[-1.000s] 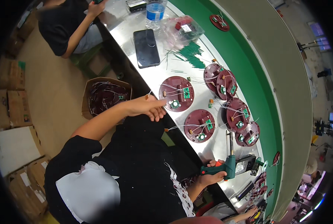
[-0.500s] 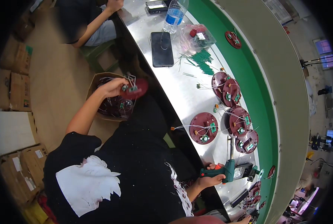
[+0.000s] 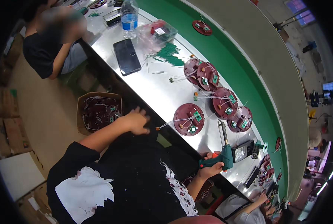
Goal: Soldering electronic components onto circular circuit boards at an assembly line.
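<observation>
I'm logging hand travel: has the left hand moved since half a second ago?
Yes: from over the cardboard box, the left hand has moved rightward, past the box's right edge.

Workroom with tan floor (image 3: 49,100) and shiny silver metal counter (image 3: 149,89).
Along the counter's far edge, green strip (image 3: 243,86), long pale-grey panel (image 3: 260,44); off the near edge, dark-green stool (image 3: 76,80), brown cardboard boxes (image 3: 16,130); beyond the panel, glowing white light tubes (image 3: 321,189).

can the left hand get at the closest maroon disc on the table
Probably yes: the left hand looks empty, and nothing visible blocks its way to the maroon disc; only the disc's white wires trail toward the hand.
</observation>
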Available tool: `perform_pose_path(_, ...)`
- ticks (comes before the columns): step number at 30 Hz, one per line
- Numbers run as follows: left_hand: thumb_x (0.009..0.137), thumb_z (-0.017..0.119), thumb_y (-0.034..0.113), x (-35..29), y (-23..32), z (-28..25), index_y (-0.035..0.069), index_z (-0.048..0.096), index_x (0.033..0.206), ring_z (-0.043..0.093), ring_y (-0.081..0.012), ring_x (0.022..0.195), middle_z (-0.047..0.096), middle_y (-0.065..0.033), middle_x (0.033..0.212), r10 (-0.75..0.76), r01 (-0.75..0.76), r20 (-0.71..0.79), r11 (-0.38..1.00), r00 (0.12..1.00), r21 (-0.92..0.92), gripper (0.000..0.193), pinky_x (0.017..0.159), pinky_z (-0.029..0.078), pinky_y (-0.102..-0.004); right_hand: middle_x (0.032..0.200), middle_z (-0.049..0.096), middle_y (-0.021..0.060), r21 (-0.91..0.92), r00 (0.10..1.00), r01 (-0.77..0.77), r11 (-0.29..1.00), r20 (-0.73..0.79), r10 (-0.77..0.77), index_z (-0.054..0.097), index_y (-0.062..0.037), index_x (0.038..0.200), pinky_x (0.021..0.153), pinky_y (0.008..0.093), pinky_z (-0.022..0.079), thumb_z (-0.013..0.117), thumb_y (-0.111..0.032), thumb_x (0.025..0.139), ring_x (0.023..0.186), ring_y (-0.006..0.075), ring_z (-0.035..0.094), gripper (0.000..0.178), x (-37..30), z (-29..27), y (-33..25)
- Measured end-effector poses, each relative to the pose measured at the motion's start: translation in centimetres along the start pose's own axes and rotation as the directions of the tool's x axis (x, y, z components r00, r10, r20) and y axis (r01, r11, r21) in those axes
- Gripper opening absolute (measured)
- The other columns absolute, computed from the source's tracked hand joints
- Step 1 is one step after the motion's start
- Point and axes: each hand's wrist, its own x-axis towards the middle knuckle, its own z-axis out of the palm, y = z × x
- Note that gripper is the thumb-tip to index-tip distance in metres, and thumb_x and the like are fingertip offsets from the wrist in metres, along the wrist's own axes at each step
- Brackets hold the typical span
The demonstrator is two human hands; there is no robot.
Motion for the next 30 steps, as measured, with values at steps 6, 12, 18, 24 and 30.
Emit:
perform_pose_path(6,0.096,0.068,0.035,-2.1,4.8,-14.2,0.003,0.075,0.107,0.072,-0.0256,0.089,0.076,-0.0126,0.096,0.636,-0.376,0.292,0.701,0.714,-0.606,0.034,0.085,0.055,-0.0398,0.080,0.057,0.0082,0.053,0.998,-0.003,0.999,0.065,-0.001,0.053,0.0031,0.111,0.062,0.0281,0.049,0.049,-0.070,0.098,0.066,0.0162,0.057,0.074,0.6,0.0,-0.2)
perform_pose_path(12,0.093,0.067,0.049,12.8,6.5,-17.5,-0.002,0.065,0.119,0.066,-0.0339,0.107,0.068,-0.0210,0.116,0.232,-0.336,-0.596,0.939,0.768,-0.067,0.057,0.094,0.050,-0.0423,0.080,0.057,0.0088,0.040,0.998,-0.005,0.999,0.069,0.002,0.054,0.0037,0.110,0.061,0.0275,0.049,0.050,-0.071,0.097,0.066,0.0161,0.057,0.075,0.5,0.3,-0.6)
perform_pose_path(18,0.087,0.068,0.060,19.4,7.4,-18.1,-0.004,0.063,0.120,0.057,-0.0413,0.122,0.060,-0.0272,0.129,0.239,-0.101,-0.456,0.947,0.857,0.305,0.073,0.107,0.041,-0.0500,0.078,0.058,0.0080,0.011,0.999,0.035,0.999,-0.029,-0.034,0.055,0.0055,0.111,0.058,0.0273,0.048,0.053,-0.072,0.095,0.066,0.0161,0.058,0.079,0.2,1.2,-1.2)
perform_pose_path(24,0.079,0.076,0.062,20.5,8.5,-20.8,-0.005,0.051,0.136,0.057,-0.0433,0.121,0.060,-0.0258,0.128,0.172,-0.101,-0.322,0.969,0.931,0.225,0.091,0.107,0.041,-0.0526,0.077,0.058,0.0080,0.038,0.999,0.041,0.998,-0.028,-0.040,0.055,0.0038,0.110,0.058,0.0271,0.048,0.050,-0.069,0.099,0.065,0.0160,0.058,0.073,0.1,1.6,-1.2)
perform_pose_path(30,0.071,0.084,0.060,22.7,8.7,-21.3,-0.001,0.043,0.145,0.057,-0.0421,0.126,0.058,-0.0252,0.135,0.129,-0.106,-0.240,0.989,0.962,0.107,0.105,0.100,0.048,-0.0492,0.079,0.058,0.0080,0.045,1.000,0.021,0.999,0.003,-0.021,0.054,0.0063,0.112,0.057,0.0276,0.049,0.054,-0.071,0.095,0.066,0.0162,0.060,0.079,0.4,1.3,-0.9)
